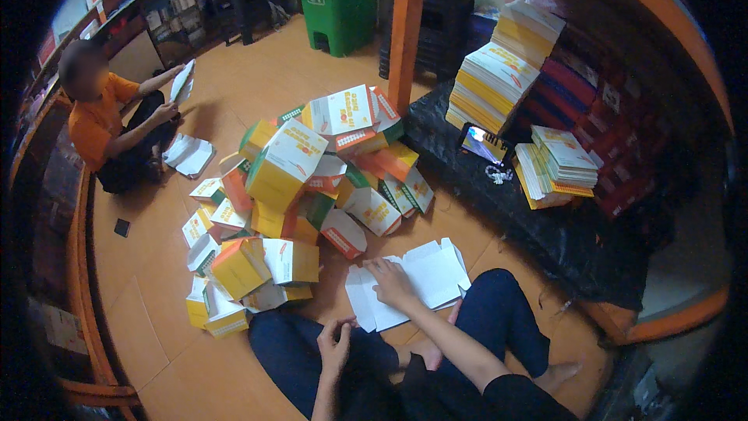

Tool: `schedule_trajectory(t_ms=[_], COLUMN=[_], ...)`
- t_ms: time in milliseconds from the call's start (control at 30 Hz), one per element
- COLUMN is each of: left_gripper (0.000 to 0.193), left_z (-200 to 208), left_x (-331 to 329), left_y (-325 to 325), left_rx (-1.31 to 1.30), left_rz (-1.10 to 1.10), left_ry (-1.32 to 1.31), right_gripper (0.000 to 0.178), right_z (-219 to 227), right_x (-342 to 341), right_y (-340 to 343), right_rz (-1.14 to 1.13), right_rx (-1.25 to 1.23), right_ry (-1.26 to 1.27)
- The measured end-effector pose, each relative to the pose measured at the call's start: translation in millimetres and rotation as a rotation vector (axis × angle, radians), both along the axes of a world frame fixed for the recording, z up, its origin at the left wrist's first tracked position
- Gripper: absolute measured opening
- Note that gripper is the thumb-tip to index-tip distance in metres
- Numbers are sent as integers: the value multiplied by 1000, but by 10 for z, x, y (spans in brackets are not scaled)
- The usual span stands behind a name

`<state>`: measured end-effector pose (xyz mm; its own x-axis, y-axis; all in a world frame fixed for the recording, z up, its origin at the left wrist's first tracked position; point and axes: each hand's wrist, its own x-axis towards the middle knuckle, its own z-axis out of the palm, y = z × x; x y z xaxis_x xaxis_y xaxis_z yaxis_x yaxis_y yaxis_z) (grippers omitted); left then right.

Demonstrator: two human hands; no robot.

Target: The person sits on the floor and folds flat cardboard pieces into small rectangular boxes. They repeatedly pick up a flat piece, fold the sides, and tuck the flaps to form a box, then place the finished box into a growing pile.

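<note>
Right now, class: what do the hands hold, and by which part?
Nothing is gripped. The right hand presses flat on the white unfolded carton; the left hand rests on the knee.

My right hand [389, 281] rests on the flat white carton [413, 277]; bare orange floor [148, 281] opens to my left and near my knees. Ahead, the heap of folded boxes [300, 179] blocks any reach, and the black mat [538, 210] with stacked flat cartons [557, 164] hems in my right.

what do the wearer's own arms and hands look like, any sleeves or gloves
Both hands are bare: no gloves, and no rings or watch that I can make out on the left hand or the right hand. The forearms are uncovered too. The right arm ends in a black sleeve pushed up near the elbow. The left arm's upper part merges into dark clothing, so its sleeve is unclear.
</note>
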<state>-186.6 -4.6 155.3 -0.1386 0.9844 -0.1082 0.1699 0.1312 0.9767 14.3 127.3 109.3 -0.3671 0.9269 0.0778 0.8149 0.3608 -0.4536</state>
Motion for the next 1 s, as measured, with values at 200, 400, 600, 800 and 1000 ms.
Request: schedule_trajectory(t_ms=[200, 400, 600, 800, 1000], left_gripper=[17, 16, 16, 44, 40], left_z=[-24, 90, 78, 291, 831], left_x=[14, 87, 37, 77, 216], left_y=[-10, -10, -5, 116, 290], left_rx=[30, 74, 50, 112, 138], left_rz=[-4, -37, -73, -27, -207], left_ry=[57, 165, 252, 42, -92], right_gripper=[67, 53, 34, 30, 31], right_z=[-37, -153, 57, 949, 1736], right_x=[-24, -24, 53, 326, 365], right_y=[68, 87, 135, 102, -49], right_rz=[26, 71, 70, 86, 381], right_rx=[89, 263, -13, -166, 85], right_ry=[-68, -109, -101, 119, 216])
